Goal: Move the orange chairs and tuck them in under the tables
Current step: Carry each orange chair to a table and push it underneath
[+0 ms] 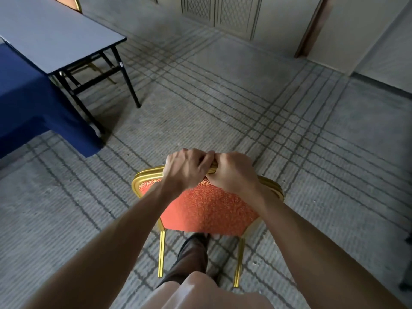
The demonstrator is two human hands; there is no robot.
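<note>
Cloth [29, 103], dark blue, hangs over a table at far left. Just right of it stands a grey folding table [55, 36] w/ black legs [130, 90]. The gold-edged back of a second chair [74, 3] peeks from behind its far edge. The gap under the grey top looks the likely slot, tho that's a guess.

Centre, low in view: the orange chair [207, 208], seen from behind & above, well apart from both tables, over striped carpet [223, 97]. On its gold top rail the left hand [186, 168] grips w/ fingers curled over the far side. The right hand [231, 172] does the same just beside it, knuckles nearly touching, both near mid-rail. Can't tell if the chair's legs are off the floor. A shoe [194, 248] shows between the two gold legs in view.

Right: plain wall & a brown door frame [312, 27].

Step in hand, as I read it: take the chair fwd & left to the grey table. To do it well:
- Spread the hands wider on the rail, for better control of twist.
- Lift enough that the legs don't drag on carpet.
- Square the seat w/ the table edge, between the black legs, before pushing in.
- Mind the foot by the rear legs.
- Ease off at the end so the backrest doesn't knock the top.
</note>
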